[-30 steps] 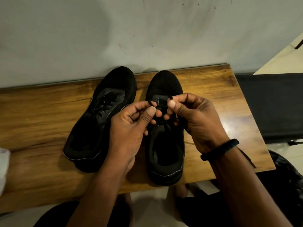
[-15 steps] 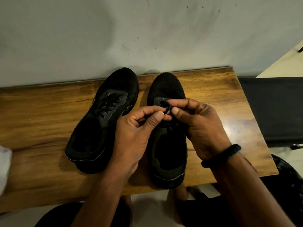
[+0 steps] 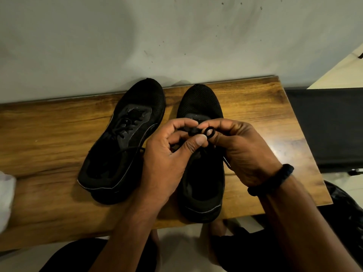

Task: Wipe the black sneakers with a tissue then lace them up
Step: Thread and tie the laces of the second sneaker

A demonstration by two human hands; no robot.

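Two black sneakers stand side by side on a wooden bench (image 3: 49,134), toes toward the wall. The left sneaker (image 3: 125,142) has its laces threaded, with an end trailing toward my left hand. Over the tongue of the right sneaker (image 3: 200,103) both hands meet. My left hand (image 3: 167,154) pinches the black lace (image 3: 193,131) between thumb and fingers. My right hand (image 3: 241,148) pinches a small loop of the same lace at its fingertips. The hands hide most of the right sneaker's lacing.
A white tissue (image 3: 5,197) lies at the bench's left edge. A grey wall stands right behind the shoes. A black padded surface (image 3: 330,124) adjoins the bench on the right. My knees and a black bag (image 3: 345,213) are below the front edge.
Both hands have shifted slightly toward me over the right sneaker. The lace between the fingertips has been worked into a small loop at my right hand.
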